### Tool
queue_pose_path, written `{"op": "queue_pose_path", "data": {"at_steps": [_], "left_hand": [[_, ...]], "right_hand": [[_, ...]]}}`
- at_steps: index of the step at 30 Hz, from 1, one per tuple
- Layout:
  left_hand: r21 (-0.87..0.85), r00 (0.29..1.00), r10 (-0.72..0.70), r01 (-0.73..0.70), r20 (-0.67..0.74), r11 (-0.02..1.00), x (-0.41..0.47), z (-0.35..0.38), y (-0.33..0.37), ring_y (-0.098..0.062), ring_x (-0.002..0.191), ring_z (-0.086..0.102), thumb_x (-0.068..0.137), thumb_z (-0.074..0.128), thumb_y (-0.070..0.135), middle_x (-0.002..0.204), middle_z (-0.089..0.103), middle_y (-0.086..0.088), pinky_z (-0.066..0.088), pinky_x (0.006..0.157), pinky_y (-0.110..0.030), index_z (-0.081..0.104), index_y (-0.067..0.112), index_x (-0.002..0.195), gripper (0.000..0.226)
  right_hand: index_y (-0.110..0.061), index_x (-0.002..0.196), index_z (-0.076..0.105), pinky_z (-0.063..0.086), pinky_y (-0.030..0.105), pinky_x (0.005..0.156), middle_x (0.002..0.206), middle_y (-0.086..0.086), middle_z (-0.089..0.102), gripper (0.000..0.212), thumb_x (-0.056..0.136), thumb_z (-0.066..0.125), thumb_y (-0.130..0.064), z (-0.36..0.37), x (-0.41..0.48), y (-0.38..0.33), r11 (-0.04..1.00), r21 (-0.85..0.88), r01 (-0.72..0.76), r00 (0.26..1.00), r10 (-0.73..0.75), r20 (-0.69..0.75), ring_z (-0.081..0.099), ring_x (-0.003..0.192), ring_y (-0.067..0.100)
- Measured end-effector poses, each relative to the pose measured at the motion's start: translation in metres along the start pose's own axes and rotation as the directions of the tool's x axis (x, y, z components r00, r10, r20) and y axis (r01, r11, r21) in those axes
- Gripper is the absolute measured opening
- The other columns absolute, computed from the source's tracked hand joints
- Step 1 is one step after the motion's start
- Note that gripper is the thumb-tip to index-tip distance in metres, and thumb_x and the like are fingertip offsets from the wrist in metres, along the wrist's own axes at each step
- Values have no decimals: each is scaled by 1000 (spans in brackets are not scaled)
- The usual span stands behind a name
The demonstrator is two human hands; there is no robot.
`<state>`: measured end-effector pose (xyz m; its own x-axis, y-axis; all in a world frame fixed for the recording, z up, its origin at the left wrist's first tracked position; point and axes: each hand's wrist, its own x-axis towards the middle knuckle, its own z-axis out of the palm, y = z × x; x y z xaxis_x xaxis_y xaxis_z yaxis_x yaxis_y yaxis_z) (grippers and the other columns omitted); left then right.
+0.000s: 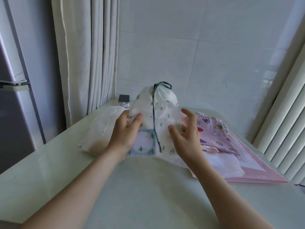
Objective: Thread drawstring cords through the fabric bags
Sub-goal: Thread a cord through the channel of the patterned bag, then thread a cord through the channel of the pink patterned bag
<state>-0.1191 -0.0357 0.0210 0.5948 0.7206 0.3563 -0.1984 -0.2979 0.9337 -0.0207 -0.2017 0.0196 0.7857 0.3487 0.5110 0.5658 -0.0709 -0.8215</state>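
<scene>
A white fabric bag with green cactus print [165, 111] stands bunched up in the middle of the table, its mouth cinched at the top by a dark blue drawstring cord [154, 116] that hangs down its front. My left hand [127, 131] grips the bag's left side, thumb and fingers pinching the cloth. My right hand [184, 134] hovers at the bag's right side with fingers spread and loosely bent, holding nothing. A plain white bag with a white cord [102, 128] lies to the left. A pink printed bag [216, 134] lies to the right.
A pale green table [140, 187] carries the bags. Pink and white flat packaging [257, 169] lies at the right under the pink bag. A small white device with a dark top [123, 100] sits at the back. Curtains hang at left, blinds at right.
</scene>
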Motion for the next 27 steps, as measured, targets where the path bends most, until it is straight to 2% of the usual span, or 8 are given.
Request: {"op": "queue_pose_path", "data": {"at_steps": [5,8,11,13,17,20,23,27], "left_hand": [[550,914,251,-36,-320,834,1,-19,8,-36,103,62,92,63,38,111,69,-5,45,77,-40,59,20,119,32],[619,826,358,-15,-435,786,6,-31,9,-41,104,59,86,69,24,120,61,-9,38,73,-42,49,17,124,43],[765,791,453,30,-411,643,12,-40,2,-41,112,48,76,72,15,124,51,-13,36,82,-47,53,17,117,46],[804,846,404,48,-348,593,10,-36,-2,-38,118,38,78,70,16,128,47,-11,29,86,-45,57,20,115,39],[883,978,117,102,-174,457,9,-24,-11,-37,125,32,98,49,45,141,42,-6,29,96,-48,54,24,129,38],[905,992,-16,124,-128,406,12,-28,-17,-39,134,32,101,41,50,152,38,-7,29,105,-54,43,22,141,49],[949,995,-40,101,-93,298,16,-35,-27,-42,138,28,100,50,43,154,35,-8,27,109,-58,33,23,146,53],[969,991,-89,113,-96,221,19,-36,-34,-50,145,13,96,56,26,161,22,-11,20,114,-62,27,22,146,58]], "right_hand": [[-19,112,60,59,43,53,95,14,72,20,98,62,-6,31,-7,-8,974,197,-111,985,81,151,73,59,31],[-24,125,67,49,23,55,93,-5,65,30,102,56,-9,53,-8,-3,976,157,-150,945,95,314,65,62,12],[-29,146,54,59,31,81,119,-5,61,50,101,50,-9,71,-10,7,988,63,-143,862,93,498,67,93,10],[-28,156,43,53,29,98,122,-8,57,58,101,49,-9,78,-11,9,997,-40,-72,831,82,549,61,109,4],[-24,149,49,41,23,74,82,-10,53,51,100,50,-9,87,-13,1,996,-81,31,779,27,627,48,72,2],[-25,131,64,51,32,71,71,-7,63,39,97,49,-11,90,-13,-3,995,-82,63,799,-1,601,56,66,8],[-23,135,63,57,33,85,87,-9,74,43,96,49,-10,83,-12,-5,971,-192,144,887,-41,460,70,78,10],[-21,120,73,46,7,73,102,-7,74,40,92,49,-6,72,-7,-3,941,-281,187,923,-71,377,65,82,4]]}}
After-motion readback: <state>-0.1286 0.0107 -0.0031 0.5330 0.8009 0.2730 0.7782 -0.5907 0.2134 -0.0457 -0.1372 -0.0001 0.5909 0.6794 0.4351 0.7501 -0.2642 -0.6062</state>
